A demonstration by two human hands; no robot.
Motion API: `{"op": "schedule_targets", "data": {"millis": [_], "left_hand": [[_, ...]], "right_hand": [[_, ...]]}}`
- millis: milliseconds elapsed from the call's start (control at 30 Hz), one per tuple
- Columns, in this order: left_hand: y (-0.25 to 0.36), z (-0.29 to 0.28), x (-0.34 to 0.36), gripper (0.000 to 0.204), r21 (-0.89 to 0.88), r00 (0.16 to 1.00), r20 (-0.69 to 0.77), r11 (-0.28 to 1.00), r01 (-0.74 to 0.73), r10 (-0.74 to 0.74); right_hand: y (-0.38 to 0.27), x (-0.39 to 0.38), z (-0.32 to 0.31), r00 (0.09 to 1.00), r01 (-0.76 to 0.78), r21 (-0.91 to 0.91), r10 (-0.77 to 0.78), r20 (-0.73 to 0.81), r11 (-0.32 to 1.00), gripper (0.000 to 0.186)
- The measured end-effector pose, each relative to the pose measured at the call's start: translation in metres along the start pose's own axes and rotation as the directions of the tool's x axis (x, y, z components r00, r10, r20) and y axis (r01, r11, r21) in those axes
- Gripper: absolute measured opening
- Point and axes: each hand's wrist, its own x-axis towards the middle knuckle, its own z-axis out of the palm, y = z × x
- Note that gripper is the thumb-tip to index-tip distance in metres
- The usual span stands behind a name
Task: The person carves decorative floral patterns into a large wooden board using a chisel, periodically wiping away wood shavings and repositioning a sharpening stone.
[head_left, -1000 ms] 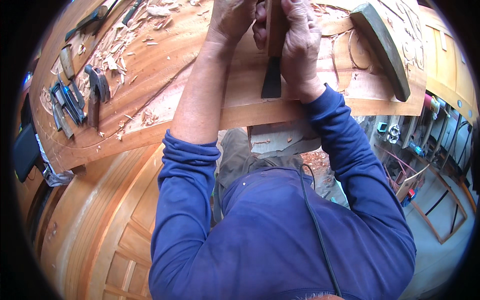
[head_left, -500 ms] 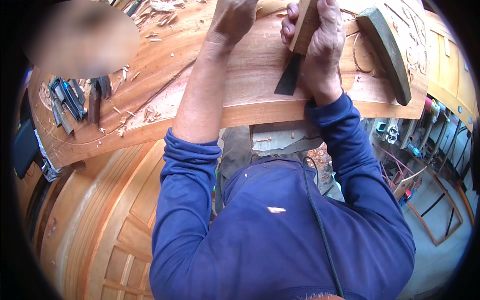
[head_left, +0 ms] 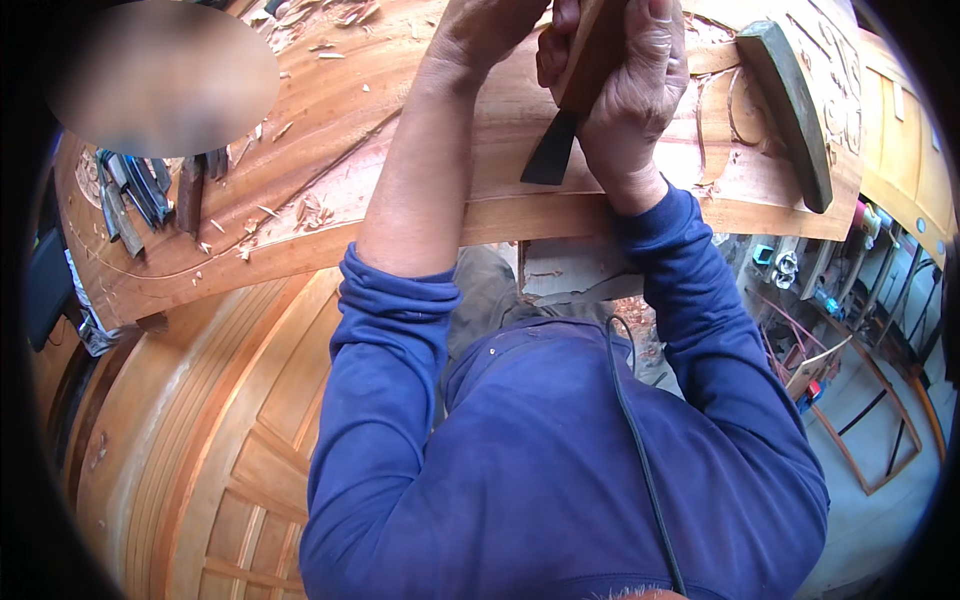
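My right hand (head_left: pixel 635 110) grips the wooden handle (head_left: pixel 590 55) of a tool with a flat, dark, flared blade (head_left: pixel 548 150), angled down-left over the carved wooden board (head_left: pixel 330 180) near its front edge. My left hand (head_left: pixel 485 30) is at the upper edge, close to the handle's top; its fingers are mostly out of sight. A long grey-green block (head_left: pixel 785 110), apparently stone, lies on the board to the right, beside carved scrollwork (head_left: pixel 830 90).
At the board's left lie several carving tools (head_left: pixel 140 195) among wood shavings (head_left: pixel 310 210); a blurred patch hides the upper left. Below left is a panelled wooden door (head_left: pixel 255 450). At right are another yellow panel (head_left: pixel 890 140) and a rack of tools (head_left: pixel 840 270).
Both hands have shifted right since a second ago. The tool has gone from nearly upright in the picture to slanted, its blade pointing down-left, and has moved slightly back left since half a second ago.
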Motion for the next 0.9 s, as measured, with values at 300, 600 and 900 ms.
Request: {"op": "schedule_targets", "data": {"millis": [300, 600, 900], "left_hand": [[-0.017, -0.033, 0.0, 0.029, -0.137, 0.959, -0.201, 0.963, -0.231, 0.201], [0.015, -0.01, 0.0, 0.063, -0.031, 0.962, -0.263, 0.996, -0.088, 0.076], [0.052, 0.025, -0.096, 0.034, 0.787, 0.98, -0.082, 0.615, -0.049, 0.183]], "right_hand": [[0.036, -0.002, -0.009, 0.982, -0.18, -0.086, 0.184, 0.038, 0.98, 0.03], [-0.04, 0.014, -0.065, 0.954, 0.241, -0.389, -0.29, -0.071, 0.889, 0.057], [-0.154, -0.109, -0.082, 0.934, 0.261, -0.799, -0.35, 0.067, 0.542, 0.052]]}}
